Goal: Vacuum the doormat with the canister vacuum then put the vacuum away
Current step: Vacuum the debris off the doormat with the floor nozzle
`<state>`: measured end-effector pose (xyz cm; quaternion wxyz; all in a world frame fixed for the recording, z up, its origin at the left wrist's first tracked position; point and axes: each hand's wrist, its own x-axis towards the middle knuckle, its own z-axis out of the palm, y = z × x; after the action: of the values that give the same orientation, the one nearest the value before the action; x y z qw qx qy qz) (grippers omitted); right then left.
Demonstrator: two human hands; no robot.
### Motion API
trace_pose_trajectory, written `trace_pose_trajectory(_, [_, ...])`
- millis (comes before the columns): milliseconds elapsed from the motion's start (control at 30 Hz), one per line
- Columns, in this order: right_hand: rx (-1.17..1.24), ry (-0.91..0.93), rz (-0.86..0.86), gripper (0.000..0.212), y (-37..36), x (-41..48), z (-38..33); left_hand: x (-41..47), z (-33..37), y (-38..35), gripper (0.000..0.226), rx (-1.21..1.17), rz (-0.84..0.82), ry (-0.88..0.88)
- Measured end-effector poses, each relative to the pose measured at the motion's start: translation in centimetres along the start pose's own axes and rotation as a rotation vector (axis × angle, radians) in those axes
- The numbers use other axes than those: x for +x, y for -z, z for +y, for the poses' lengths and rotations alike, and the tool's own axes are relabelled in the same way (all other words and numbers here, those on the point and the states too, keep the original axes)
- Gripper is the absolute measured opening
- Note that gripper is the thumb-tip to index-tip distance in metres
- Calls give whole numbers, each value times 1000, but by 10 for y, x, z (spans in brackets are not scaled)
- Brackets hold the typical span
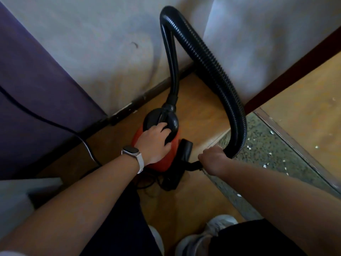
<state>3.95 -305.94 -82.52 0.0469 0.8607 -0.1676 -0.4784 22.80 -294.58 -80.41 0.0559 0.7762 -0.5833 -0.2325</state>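
Note:
A small red canister vacuum (pixel 162 159) with a black top stands on the wooden floor by the wall. My left hand (pixel 154 143), a watch on its wrist, grips the black handle on top of it. A ribbed black hose (pixel 212 71) loops up from the canister and comes down to my right hand (pixel 215 157), which is closed around the hose's end. A black floor nozzle (pixel 181 159) lies just right of the canister. The grey speckled doormat (pixel 267 156), dotted with white scraps, lies to the right.
A black power cord (pixel 55 124) runs across a purple panel (pixel 36 98) on the left to the floor. A pale wall (pixel 103 52) and dark skirting stand behind the vacuum. My shoes (pixel 206 235) are at the bottom. A dark door frame (pixel 287 74) runs at right.

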Motion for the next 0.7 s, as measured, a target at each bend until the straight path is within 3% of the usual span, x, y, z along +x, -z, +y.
trace_pose_trajectory(133, [-72, -59, -135, 27, -13, 7, 2, 1, -1, -6, 49, 34, 25, -16])
trace_pose_trajectory(300, [-228, -50, -135, 24, -5, -10, 19, 6, 15, 10, 42, 22, 157, -113])
trace_pose_trajectory(467, [-205, -59, -135, 22, 18, -38, 41, 25, 71, 56, 35, -13, 458, -575])
trace_pose_trajectory(533, [-156, -108, -89, 25, 34, -61, 56, 43, 114, 89, 38, 43, 546, -857])
trace_pose_trajectory(633, [-203, -92, -7, 26, 43, -75, 59, 65, 160, 125, 43, 368, 509, -1120])
trace_pose_trajectory(700, [-276, -66, -31, 18, 26, -76, 55, 78, 188, 141, 35, 561, 403, -1092])
